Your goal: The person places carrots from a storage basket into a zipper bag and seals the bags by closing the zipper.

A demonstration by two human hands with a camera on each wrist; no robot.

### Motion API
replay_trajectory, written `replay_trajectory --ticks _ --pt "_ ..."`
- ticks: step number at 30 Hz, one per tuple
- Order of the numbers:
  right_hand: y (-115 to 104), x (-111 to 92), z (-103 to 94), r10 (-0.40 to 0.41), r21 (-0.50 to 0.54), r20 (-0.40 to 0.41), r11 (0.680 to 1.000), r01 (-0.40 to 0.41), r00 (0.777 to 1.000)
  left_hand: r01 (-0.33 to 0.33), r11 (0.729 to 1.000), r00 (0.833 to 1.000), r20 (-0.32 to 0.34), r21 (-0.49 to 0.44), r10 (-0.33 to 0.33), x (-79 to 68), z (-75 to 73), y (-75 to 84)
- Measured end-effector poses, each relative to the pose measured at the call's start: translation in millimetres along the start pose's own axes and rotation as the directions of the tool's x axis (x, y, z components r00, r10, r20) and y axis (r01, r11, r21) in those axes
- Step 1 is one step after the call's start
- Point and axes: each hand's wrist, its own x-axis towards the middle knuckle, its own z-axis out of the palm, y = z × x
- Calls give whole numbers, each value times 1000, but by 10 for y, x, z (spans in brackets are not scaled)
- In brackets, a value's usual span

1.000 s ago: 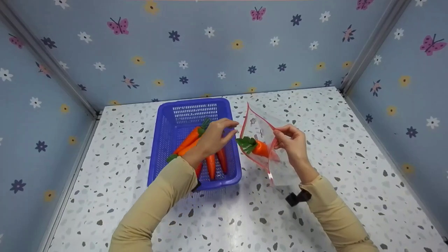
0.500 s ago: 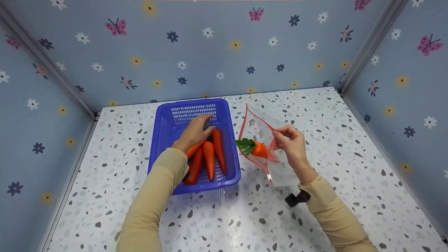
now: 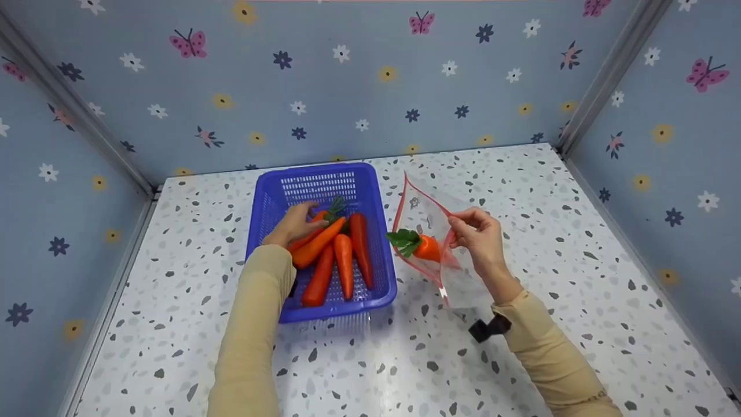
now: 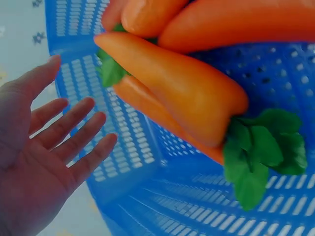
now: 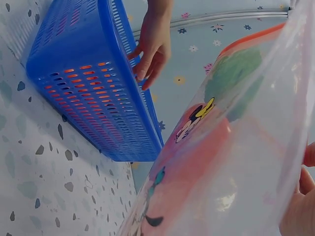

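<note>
Head view has your left hand point(image 3: 294, 225) at the blue basket point(image 3: 347, 310), just beside the carrots point(image 3: 315, 246) inside, its fingers spread apart in the left wrist view. Well apart from it, your right hand point(image 3: 479, 234) pinches the clear bag point(image 3: 419, 214) at its red edge; a leafy carrot point(image 3: 427, 247) lies in the bag, green top at the mouth.

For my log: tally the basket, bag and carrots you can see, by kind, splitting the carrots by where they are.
Basket: 1
Bag: 1
Carrots visible in the basket: 5
Carrot in the bag: 1
Total: 8
</note>
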Motion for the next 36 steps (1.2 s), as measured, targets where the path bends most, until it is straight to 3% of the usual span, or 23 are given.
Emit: replay_trajectory --ticks 7,18,23,26,29,36 --pt "3 -8 -3 17 -13 -1 1000 -17 1000 112 994 991 70 -14 -110 -11 40 -156" --pt "21 -5 -6 -5 28 -1 1000 5 1000 166 985 983 89 -43 -162 -68 116 -217" --pt "23 1 -7 1 21 -6 1000 -1 1000 281 945 955 150 -168 -257 -103 167 -238" --pt "27 3 -9 7 17 -5 1000 -7 1000 326 928 938 179 -180 -295 -115 207 -268" --pt "33 2 -14 7 24 -5 1000 -7 1000 346 922 931 188 -172 -314 -121 240 -295" --pt "45 2 -26 13 12 -8 1000 -13 1000 338 929 935 165 -149 -313 -138 270 -308"
